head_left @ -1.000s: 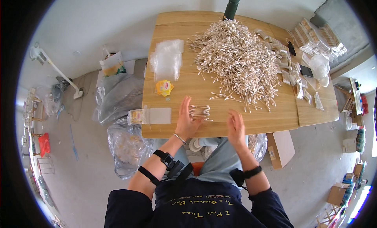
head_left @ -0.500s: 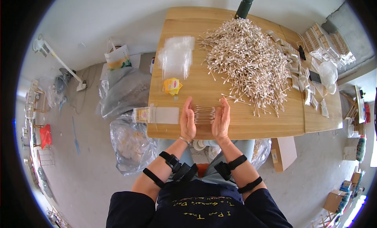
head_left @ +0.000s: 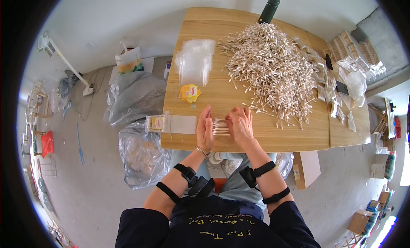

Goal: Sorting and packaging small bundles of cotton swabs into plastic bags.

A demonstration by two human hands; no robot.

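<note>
A flat row of cotton swabs (head_left: 221,127) lies sideways on the table between my hands. My left hand (head_left: 205,130) stands on edge at the row's left ends, open, with its fingers straight. At the right ends, my right hand (head_left: 241,126) is bent over with its fingers closed on the cotton swabs; its fingertips are partly hidden behind the back of the hand. Left of my left hand lies a white card (head_left: 183,124), beside a clear pack of swabs (head_left: 156,123) with a yellow label. Behind my right hand rises a large heap of loose cotton swabs (head_left: 273,68).
Clear plastic bags (head_left: 195,60) lie stacked at the back left of the wooden table (head_left: 188,26), with yellow cards (head_left: 189,93) in front. A dark green bottle (head_left: 269,9) stands at the back. Small filled packets (head_left: 333,94) and a phone (head_left: 342,87) lie on the right.
My right hand has turned from upright with straight fingers to bent over the swabs' right ends, fingers curled. My left hand keeps nearly the same place.
</note>
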